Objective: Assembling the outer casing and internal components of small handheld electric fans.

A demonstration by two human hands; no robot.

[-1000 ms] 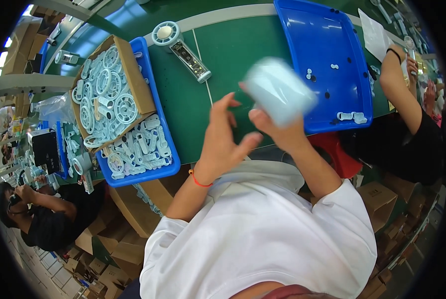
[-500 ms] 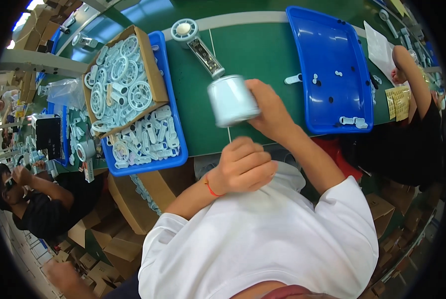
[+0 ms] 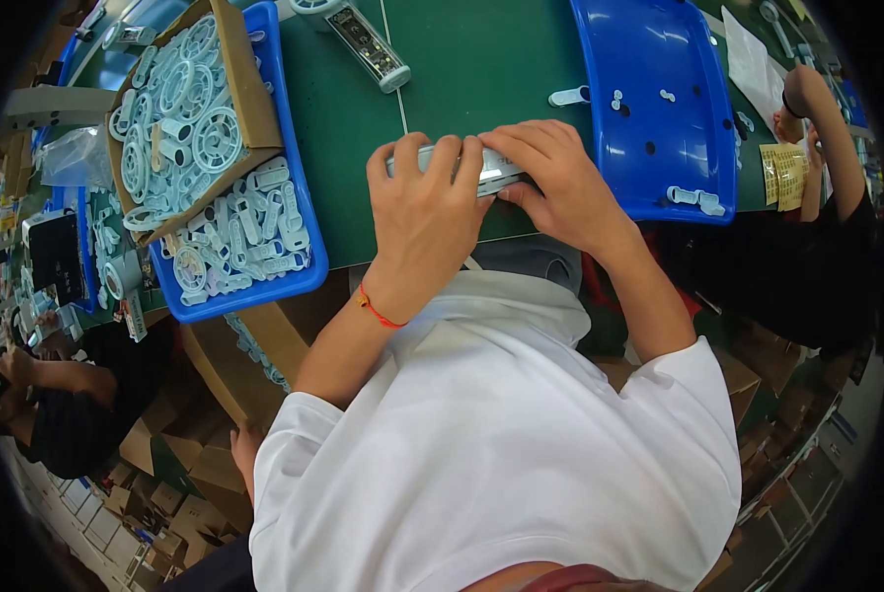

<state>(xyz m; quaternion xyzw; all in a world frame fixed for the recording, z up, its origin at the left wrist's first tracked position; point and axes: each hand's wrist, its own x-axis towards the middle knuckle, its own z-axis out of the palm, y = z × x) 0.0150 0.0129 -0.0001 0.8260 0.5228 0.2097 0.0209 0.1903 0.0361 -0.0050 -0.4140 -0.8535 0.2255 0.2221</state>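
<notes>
Both my hands hold a pale plastic casing over the near edge of the green table. My left hand, with a red string on its wrist, lies over its left part with the fingers curled around it. At the other end, my right hand grips it, thumb beneath and fingers on top. The fingers cover most of the casing, so its full shape is hidden. Beyond my hands lies a handheld fan, its handle uncovered and a circuit board showing; its head is partly cut off by the upper edge.
At left, a cardboard box of pale fan rings rests on a blue tray of small plastic parts. On the right is another blue tray with a few small parts. A pale part lies beside it. People sit on both sides.
My left hand has risen from near my chest onto the casing. My right hand has brought the casing nearer and turned it. The view has shifted, so the table things appear higher and further left.
</notes>
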